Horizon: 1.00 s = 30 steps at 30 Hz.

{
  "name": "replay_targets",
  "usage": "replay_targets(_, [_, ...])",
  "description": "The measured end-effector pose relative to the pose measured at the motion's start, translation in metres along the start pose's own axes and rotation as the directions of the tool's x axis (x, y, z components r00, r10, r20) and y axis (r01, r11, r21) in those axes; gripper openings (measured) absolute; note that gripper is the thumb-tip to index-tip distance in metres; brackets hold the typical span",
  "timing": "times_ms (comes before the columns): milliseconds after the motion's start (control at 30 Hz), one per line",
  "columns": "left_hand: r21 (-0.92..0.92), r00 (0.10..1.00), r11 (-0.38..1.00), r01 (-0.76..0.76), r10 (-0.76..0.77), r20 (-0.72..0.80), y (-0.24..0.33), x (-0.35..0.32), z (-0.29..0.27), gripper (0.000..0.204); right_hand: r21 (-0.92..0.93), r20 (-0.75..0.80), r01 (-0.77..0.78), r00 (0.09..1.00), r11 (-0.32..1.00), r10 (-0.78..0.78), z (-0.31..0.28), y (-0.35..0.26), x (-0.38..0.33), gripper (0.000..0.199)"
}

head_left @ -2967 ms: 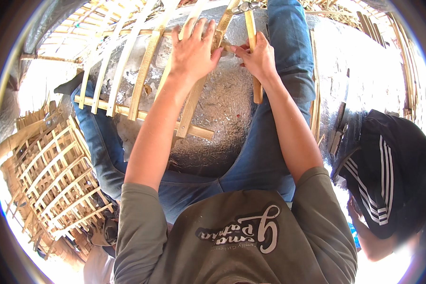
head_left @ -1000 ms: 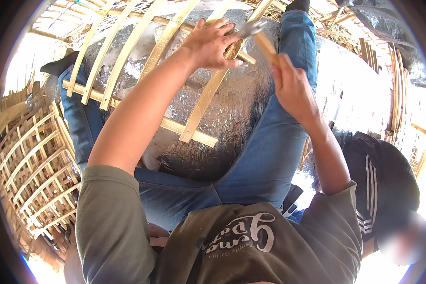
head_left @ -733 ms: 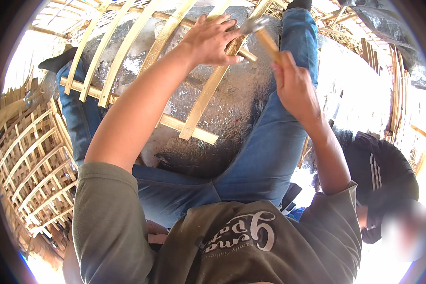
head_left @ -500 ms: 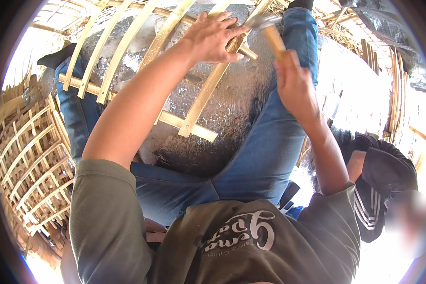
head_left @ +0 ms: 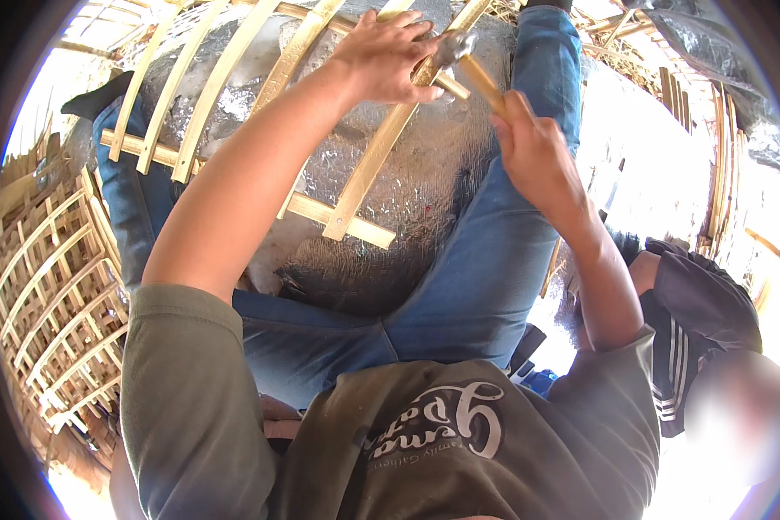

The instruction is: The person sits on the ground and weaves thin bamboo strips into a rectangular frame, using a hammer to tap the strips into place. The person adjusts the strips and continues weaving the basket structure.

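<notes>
My right hand (head_left: 539, 156) is closed round the wooden handle of a hammer (head_left: 484, 80). The metal head of the hammer is down at a crossing of bamboo slats, right beside my left fingertips. My left hand (head_left: 388, 59) lies over the bamboo lattice (head_left: 377, 160) with fingers spread, the thumb and index finger on either side of a slat. Whether a nail stands under the hammer head is hidden. The lattice is made of pale slats laid across narrower crosspieces, and it rests over a dark, shiny, worn surface (head_left: 364, 260) between my legs.
My outstretched legs in blue jeans (head_left: 494, 251) flank the lattice. Woven bamboo panels (head_left: 56, 295) stand at the left. A person in a dark jacket (head_left: 702, 303) sits close by at the lower right. Upright bamboo strips (head_left: 724, 173) and grey plastic sheeting (head_left: 711, 35) are at the right.
The hammer head has come down and slightly left, close to my left fingertips. My right hand has dropped a little with it. My left hand stays on the slats.
</notes>
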<state>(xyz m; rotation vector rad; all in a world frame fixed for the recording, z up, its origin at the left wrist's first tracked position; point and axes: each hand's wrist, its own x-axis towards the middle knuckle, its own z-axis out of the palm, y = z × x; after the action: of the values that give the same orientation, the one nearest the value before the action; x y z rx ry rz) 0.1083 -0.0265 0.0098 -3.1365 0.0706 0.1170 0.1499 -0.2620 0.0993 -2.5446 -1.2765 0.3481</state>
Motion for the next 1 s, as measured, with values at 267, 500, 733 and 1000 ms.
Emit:
replay_targets(267, [0.049, 0.995, 0.999, -0.016, 0.011, 0.100, 0.002, -0.001, -0.014, 0.083, 0.060, -0.100, 0.008, 0.995, 0.998, -0.002, -0.005, -0.004, 0.004, 0.021])
replay_targets(500, [-0.052, 0.999, 0.998, 0.019, -0.021, -0.033, 0.001, -0.003, -0.001, 0.085, 0.161, -0.290, 0.001, 0.956, 0.987, 0.046, -0.035, -0.017, 0.014, 0.017])
replay_targets(733, [-0.018, 1.000, 1.000, 0.005, -0.005, -0.023, 0.002, -0.001, 0.003, 0.085, 0.122, -0.098, -0.027, 0.994, 0.992, 0.039, -0.010, 0.003, 0.011, 0.024])
replay_targets(1000, [-0.071, 0.995, 0.997, 0.003, -0.011, -0.101, -0.001, -0.001, 0.010, 0.085, 0.207, -0.153, -0.018, 0.987, 0.978, 0.051, -0.033, -0.010, 0.018, 0.025])
